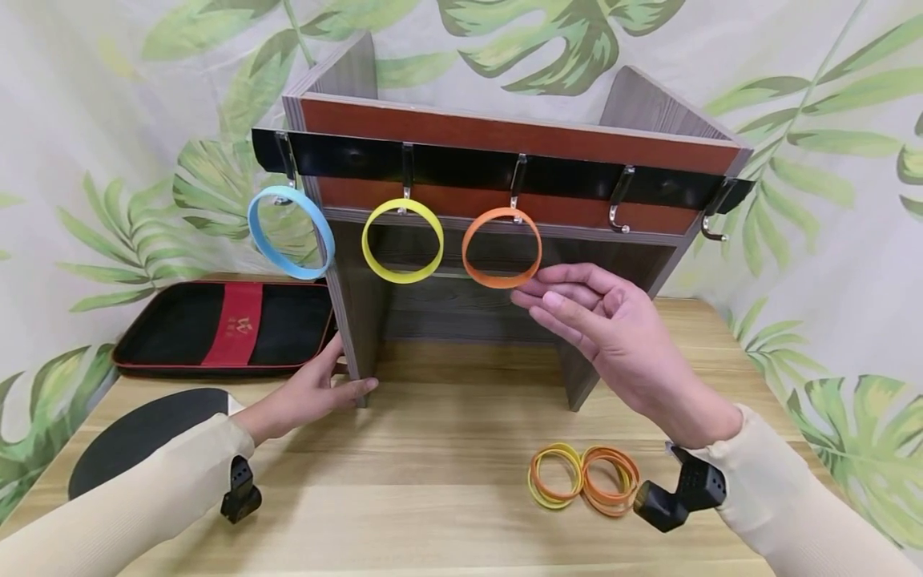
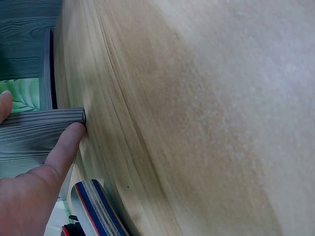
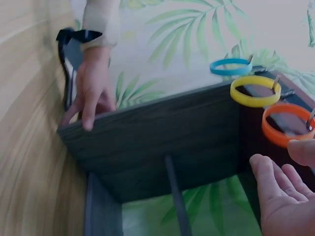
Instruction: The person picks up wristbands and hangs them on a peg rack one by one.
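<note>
Three silicone wristbands hang from the hooks of a black rail: a blue wristband [image 1: 326, 232] at the left, a yellow wristband [image 1: 437, 250], and an orange wristband [image 1: 537, 240]. My right hand [image 1: 613, 328] is just below and right of the orange one, thumb and fingers apart and nothing between them. In the right wrist view the thumb is right at the orange band's [image 3: 268, 129] lower edge. My left hand [image 1: 306, 397] grips the lower front edge of the wooden shelf's left side panel [image 1: 353, 320], thumb on the front side.
Two hooks at the rail's right end, including a hook [image 1: 618, 210], bear no band. Several yellow and orange wristbands [image 1: 613, 506] lie on the table at the right front. A black case [image 1: 166, 328] with a red band and a dark round object [image 1: 137, 437] lie at the left.
</note>
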`<action>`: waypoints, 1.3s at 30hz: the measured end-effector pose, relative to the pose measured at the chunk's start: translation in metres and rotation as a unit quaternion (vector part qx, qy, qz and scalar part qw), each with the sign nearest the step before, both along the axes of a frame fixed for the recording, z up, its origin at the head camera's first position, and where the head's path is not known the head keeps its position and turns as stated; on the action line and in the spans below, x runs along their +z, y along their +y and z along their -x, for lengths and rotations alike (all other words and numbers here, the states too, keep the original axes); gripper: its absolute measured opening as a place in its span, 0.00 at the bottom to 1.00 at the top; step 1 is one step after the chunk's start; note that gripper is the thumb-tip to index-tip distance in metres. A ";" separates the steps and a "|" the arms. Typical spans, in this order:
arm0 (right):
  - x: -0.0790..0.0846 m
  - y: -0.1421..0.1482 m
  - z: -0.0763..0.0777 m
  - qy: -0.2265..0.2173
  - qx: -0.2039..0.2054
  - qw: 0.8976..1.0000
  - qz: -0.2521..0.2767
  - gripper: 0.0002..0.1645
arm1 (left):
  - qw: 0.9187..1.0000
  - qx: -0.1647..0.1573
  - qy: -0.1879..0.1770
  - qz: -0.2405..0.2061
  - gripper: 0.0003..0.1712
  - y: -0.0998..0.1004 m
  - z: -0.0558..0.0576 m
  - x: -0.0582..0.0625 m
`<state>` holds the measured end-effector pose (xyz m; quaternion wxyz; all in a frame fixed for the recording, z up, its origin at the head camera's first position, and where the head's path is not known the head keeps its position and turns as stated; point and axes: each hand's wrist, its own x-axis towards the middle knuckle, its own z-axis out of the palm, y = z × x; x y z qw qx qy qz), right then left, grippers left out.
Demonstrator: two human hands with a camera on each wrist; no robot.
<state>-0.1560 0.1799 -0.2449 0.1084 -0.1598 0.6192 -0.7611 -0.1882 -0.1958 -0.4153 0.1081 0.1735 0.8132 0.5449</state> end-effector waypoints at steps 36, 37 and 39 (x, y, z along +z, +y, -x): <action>-0.141 0.152 -0.011 -0.056 0.133 0.905 -0.400 0.13 | 1.000 -0.004 0.002 0.002 0.56 0.001 0.000 0.003; -0.142 0.152 -0.011 -0.064 0.136 0.907 -0.394 0.14 | 1.000 -0.002 0.002 0.002 0.56 0.001 0.000 0.003; -0.145 0.151 -0.012 -0.067 0.139 0.907 -0.391 0.14 | 1.000 0.001 0.003 0.002 0.56 0.000 -0.001 0.002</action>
